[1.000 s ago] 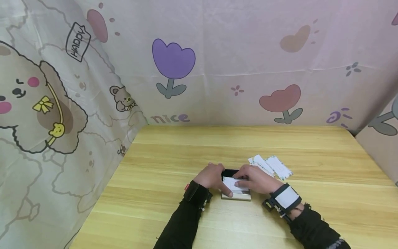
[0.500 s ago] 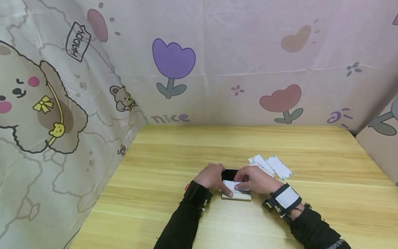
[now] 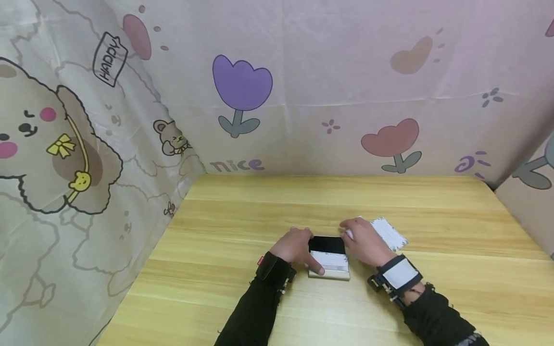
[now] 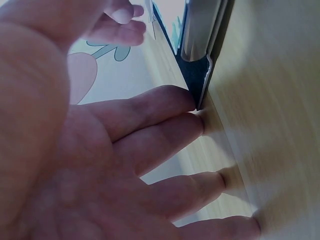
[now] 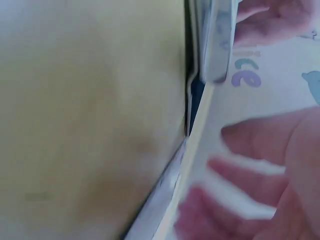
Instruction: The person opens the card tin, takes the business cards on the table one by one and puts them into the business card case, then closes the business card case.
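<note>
A flat business card case (image 3: 329, 275) lies open on the table, its inside black (image 3: 327, 244) and its front edge silvery. White cards (image 3: 333, 259) with print sit in its front part. My left hand (image 3: 294, 246) holds the case at its left side, thumb on the front and fingers by the far corner. In the left wrist view the fingertips (image 4: 192, 125) touch the case corner and the table. My right hand (image 3: 365, 242) is over the loose cards right of the case, fingers relaxed and apart in the right wrist view, hiding some cards.
One loose white card (image 3: 389, 233) with a patterned border shows beyond the right hand. The wooden table (image 3: 242, 206) meets a printed cloth backdrop (image 3: 303, 72) at the back. Cloth also hangs at the left and right.
My right hand has left the cards in the case and moved right and away to the loose cards. More of the black inside shows. The left hand has stayed in place.
</note>
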`<state>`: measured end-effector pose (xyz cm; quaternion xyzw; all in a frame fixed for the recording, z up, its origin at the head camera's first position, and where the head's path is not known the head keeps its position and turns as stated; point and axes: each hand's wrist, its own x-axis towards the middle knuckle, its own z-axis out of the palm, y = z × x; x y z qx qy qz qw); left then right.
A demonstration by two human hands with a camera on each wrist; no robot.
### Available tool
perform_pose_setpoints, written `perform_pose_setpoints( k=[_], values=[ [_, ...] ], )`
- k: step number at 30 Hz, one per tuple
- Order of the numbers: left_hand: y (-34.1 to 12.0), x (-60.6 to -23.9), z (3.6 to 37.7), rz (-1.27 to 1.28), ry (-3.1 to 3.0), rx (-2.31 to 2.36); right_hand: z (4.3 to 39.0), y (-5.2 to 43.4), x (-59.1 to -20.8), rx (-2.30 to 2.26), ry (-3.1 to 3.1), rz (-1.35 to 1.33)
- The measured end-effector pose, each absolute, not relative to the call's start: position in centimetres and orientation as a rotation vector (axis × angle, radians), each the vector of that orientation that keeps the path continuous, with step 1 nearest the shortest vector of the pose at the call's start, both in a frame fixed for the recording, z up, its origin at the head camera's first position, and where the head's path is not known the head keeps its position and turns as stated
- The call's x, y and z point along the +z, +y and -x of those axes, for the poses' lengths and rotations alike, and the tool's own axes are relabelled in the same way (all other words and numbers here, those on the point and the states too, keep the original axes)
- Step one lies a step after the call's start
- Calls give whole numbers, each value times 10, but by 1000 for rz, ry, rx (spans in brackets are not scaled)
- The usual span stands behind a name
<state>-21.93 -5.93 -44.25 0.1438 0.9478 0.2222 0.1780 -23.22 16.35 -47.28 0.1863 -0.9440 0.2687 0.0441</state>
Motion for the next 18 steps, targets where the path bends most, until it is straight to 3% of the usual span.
perform_pose_setpoints(
  k=[6,18],
  values=[
    [-59,-441,218,-407,2676,630,230,173,-471,684,-2983,-304],
    [-59,-441,218,-413,2674,632,232,176,-470,689,-2964,-311]
  ],
)
